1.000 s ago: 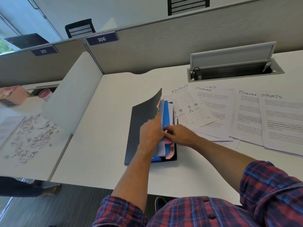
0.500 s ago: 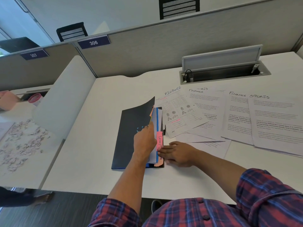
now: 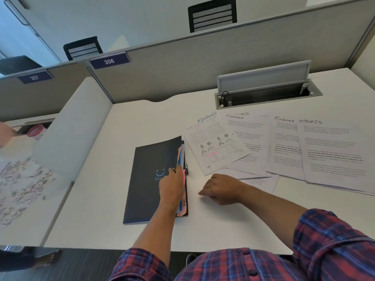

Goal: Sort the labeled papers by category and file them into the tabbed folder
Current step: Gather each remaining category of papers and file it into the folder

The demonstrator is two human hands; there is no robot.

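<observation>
A dark tabbed folder [image 3: 148, 179] lies on the white desk, its cover lowered almost flat, with pink and orange tabs [image 3: 183, 207] poking out at its right edge. My left hand [image 3: 171, 188] rests on the cover's right edge, fingers pinching it. My right hand [image 3: 220, 189] lies on the desk just right of the folder, fingers loosely curled, holding nothing. Printed sheets fan out to the right: one headed FINANCE with diagrams [image 3: 215, 147], another FINANCE sheet [image 3: 246, 138], a third FINANCE sheet [image 3: 286, 147] and a SPORTS sheet [image 3: 332, 153].
A cable box with a raised lid [image 3: 263, 88] is set into the desk at the back. A grey partition [image 3: 182, 67] runs behind. A white divider [image 3: 69, 126] stands at the left; beyond it a neighbouring desk holds paper scraps [image 3: 18, 185].
The folder cover has come down from half open to nearly closed under my left hand. My right hand has let go of the tabs and slid right onto the desk.
</observation>
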